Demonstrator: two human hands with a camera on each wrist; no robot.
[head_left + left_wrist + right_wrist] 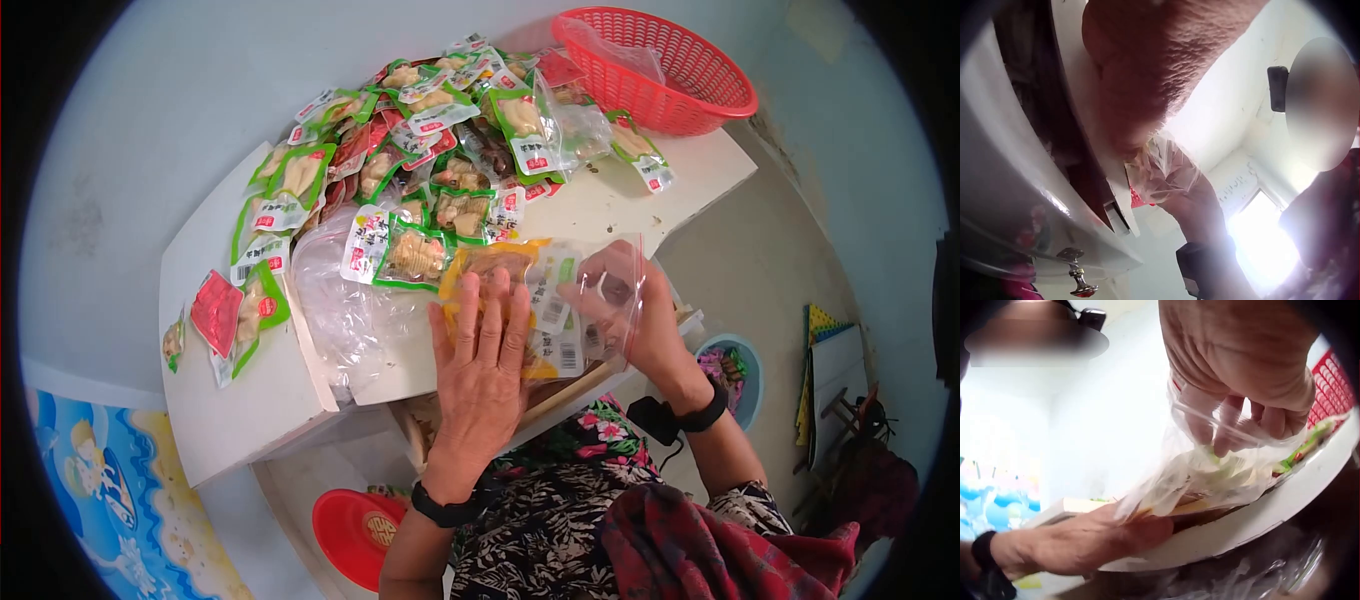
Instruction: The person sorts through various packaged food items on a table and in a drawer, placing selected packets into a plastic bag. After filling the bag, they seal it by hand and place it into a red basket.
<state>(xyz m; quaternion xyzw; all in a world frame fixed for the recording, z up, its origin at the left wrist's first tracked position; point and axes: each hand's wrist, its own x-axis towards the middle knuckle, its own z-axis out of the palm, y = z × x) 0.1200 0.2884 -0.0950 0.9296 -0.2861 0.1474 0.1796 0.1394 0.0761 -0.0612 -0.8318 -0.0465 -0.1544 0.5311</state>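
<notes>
A clear zip bag [612, 300] holding yellow-edged food packets [553, 350] lies at the table's front edge. My left hand [482, 385] lies flat on the bag's left part, fingers straight and slightly spread. At the bag's mouth, my right hand [645, 320] has its curled fingers gripping the plastic; the right wrist view shows the fingers of that hand [1241, 369] bent at the clear bag [1197, 475]. A green-edged packet [415, 255] touches the bag's left side. In the left wrist view, crumpled plastic [1169, 165] shows beyond my left hand [1147, 69].
Green-edged and red packets [430, 110] are heaped across the back of the white table [690, 170]. Empty clear bags [345, 290] lie on the left. A red basket [700, 80] stands at back right. Below are a red basin [345, 525], a blue basin [755, 385] and an open drawer [560, 400].
</notes>
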